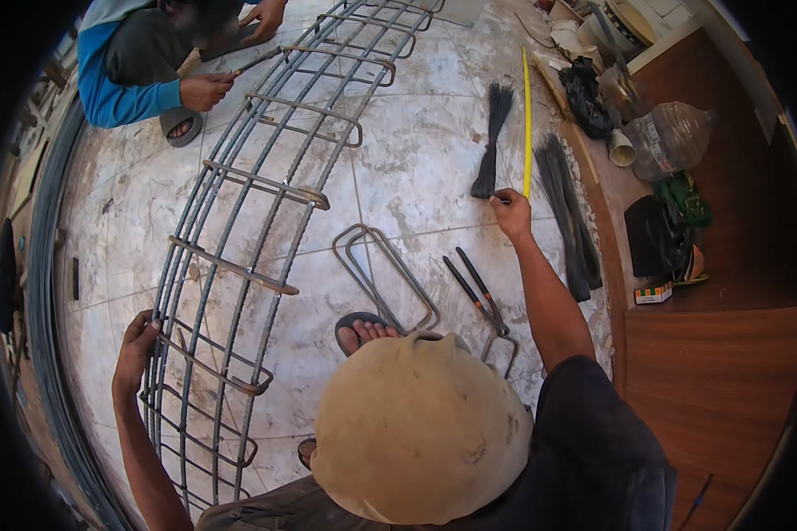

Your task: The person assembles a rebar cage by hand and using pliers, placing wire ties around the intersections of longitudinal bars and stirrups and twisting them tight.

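Observation:
A long cage of steel rebar (266,159) with bent stirrups runs up the left side of the floor. My left hand (139,341) is closed around an outer bar at its near left side. My right hand (511,214) reaches forward with its fingers pinched at the lower end of a bundle of dark tie wire (494,133). A yellow measuring tape (528,124) lies stretched out just beside that hand. Nearer me are loose stirrups (385,270) and pincers (480,294) with dark handles and orange near the joint.
Across the cage squats a person in a blue sleeve (133,99), holding a slim tool (259,61) at the bars. A second wire bundle (568,217) lies at right. Beyond the wooden edge stand a clear plastic jug (673,140) and black bags (584,99). Long rods (49,265) line the far left.

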The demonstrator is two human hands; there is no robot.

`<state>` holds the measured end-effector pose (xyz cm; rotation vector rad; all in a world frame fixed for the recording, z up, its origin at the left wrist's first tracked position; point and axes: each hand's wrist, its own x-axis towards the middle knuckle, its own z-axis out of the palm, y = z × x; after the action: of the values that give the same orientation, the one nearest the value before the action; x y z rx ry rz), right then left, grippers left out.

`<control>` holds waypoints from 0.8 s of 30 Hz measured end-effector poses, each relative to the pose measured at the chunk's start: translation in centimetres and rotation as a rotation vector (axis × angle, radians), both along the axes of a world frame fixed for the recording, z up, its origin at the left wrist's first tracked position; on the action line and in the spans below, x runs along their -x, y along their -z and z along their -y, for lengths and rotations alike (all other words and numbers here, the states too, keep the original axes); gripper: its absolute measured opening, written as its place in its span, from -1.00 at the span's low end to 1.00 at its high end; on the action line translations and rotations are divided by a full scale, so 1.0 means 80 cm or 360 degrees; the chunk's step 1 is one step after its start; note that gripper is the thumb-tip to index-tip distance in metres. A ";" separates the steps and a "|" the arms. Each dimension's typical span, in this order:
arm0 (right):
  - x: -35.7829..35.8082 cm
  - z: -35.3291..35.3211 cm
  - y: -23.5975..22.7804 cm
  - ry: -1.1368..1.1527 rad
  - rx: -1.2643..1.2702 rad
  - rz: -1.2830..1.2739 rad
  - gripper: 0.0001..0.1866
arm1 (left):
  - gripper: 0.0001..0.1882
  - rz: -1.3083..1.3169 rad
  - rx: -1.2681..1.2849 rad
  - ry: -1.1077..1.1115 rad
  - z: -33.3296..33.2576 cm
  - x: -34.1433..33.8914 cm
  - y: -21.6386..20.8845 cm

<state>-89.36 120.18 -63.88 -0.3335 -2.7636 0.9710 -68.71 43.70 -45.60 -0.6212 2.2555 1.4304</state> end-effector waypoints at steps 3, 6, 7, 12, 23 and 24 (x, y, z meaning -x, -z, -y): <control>0.007 -0.006 0.000 0.0083 0.0407 0.0124 -0.70 | -0.68 0.0013 -0.0003 0.0007 0.000 0.000 -0.001; 0.009 -0.009 -0.009 0.0100 0.0754 0.0214 -0.75 | -0.68 -0.0006 0.0063 0.0038 0.000 0.000 0.000; 0.009 -0.009 -0.012 0.0122 0.0830 0.0237 -0.77 | -0.67 -0.0016 0.0004 0.0027 0.001 0.000 0.000; 0.011 -0.010 -0.028 0.0008 0.0823 0.0209 -0.81 | -0.66 -0.0019 0.0014 0.0021 0.002 0.000 0.002; 0.091 -0.035 -0.103 0.0462 0.0624 -0.0204 -0.62 | -0.62 -0.0019 -0.0049 -0.0013 0.003 -0.001 -0.001; 0.107 -0.049 -0.138 0.0378 0.0556 -0.0035 -0.57 | -0.60 -0.0007 -0.0061 -0.0046 0.006 -0.002 0.000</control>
<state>-97.91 124.14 -52.82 -0.6797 -2.4526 1.3764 -68.58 43.21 -45.56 -0.6412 2.2256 1.4865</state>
